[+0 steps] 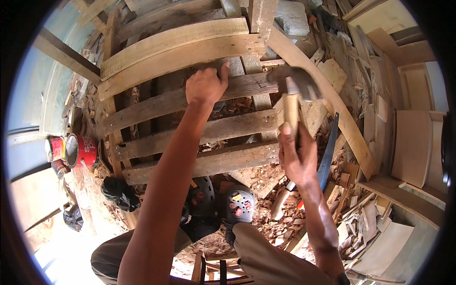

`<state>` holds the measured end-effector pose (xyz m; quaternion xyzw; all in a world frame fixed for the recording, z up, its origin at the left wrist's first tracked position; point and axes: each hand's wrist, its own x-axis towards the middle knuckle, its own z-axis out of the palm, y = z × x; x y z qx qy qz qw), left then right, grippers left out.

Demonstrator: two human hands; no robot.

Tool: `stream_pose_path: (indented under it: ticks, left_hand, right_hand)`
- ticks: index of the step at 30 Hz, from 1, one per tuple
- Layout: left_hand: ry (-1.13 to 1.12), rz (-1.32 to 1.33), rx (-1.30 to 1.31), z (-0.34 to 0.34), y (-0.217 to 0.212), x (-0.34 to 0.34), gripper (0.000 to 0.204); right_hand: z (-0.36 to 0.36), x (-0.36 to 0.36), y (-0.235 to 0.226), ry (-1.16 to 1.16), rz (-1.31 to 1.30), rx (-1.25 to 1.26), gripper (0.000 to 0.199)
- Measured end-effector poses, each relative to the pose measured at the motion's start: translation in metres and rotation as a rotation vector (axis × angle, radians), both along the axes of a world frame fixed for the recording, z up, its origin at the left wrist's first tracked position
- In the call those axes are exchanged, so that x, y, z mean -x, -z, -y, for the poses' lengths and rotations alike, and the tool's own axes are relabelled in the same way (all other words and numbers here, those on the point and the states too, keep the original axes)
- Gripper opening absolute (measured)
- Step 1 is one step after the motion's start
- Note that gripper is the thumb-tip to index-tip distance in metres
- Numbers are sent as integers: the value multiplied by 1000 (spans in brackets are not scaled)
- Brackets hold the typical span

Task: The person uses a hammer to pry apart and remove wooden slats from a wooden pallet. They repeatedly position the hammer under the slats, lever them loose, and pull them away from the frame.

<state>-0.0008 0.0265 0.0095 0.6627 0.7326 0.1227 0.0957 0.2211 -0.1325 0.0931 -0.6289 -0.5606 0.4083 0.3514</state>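
Observation:
My right hand (298, 154) is closed around the wooden handle of a claw hammer (291, 107). The hammer's metal head is raised over the right end of a wooden slat (247, 86) and smeared by motion. My left hand (206, 85) lies over the same slat, fingers curled at its far edge and the thumb stretched out. The slat is part of a pallet-like wooden frame (194, 135) with several weathered boards across it. Whether a nail stands under the hammer I cannot make out.
A handsaw (331, 149) with a blue blade leans right of my right hand. A curved wooden handle (280, 204) lies among wood chips (266, 183). Red cans (85, 149) stand at the left. A long board (349, 135) and offcuts (365, 221) fill the right side.

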Motion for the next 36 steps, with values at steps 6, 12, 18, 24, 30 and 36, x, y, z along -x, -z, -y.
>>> stream_pose_path:
  ticks: [6, 12, 18, 24, 30, 36]
  left_hand:
    - [-38, 4, 21, 0, 3, 1, 73]
    - [-10, 17, 7, 0, -2, -1, 68]
    - [-14, 19, 61, 1, -2, -1, 62]
    - [6, 35, -15, 0, 6, 0, 64]
    - [5, 46, 12, 1, 2, 4, 65]
    - [5, 32, 75, 1, 0, -2, 64]
  right_hand:
    - [-4, 12, -35, -25, -343, -456, 49]
    - [-3, 12, 28, -15, 261, 1, 47]
    - [1, 6, 9, 52, -251, 44, 50]
    - [-6, 10, 1, 64, -185, 205, 53]
    - [-12, 0, -36, -11, -333, -220, 58]
    - [-6, 3, 33, 13, -39, -112, 57]
